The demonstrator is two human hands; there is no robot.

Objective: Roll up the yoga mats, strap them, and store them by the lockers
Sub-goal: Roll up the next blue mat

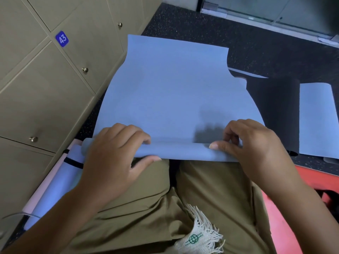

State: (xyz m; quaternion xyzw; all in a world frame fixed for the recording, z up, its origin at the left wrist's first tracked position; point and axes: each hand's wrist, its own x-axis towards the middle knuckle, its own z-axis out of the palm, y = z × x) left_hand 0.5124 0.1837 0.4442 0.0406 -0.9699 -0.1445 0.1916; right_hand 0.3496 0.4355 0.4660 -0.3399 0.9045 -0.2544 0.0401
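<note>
two hands, left hand (117, 153), right hand (253, 149), three blue mats, one under the fingers (170, 92), one rolled left of them (55, 182), one right (317, 118), three locker knobs (85, 70)

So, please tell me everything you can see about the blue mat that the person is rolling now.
The blue mat looks like thin, matte foam, plain, with no print. Its near end is curled into a slim roll across the person's knees; the rest lies flat on the dark speckled floor, stretching away beside the beige lockers. The far edge lifts slightly. The left hand and right hand press on the roll, one near each end. No strap is on it yet.
</note>
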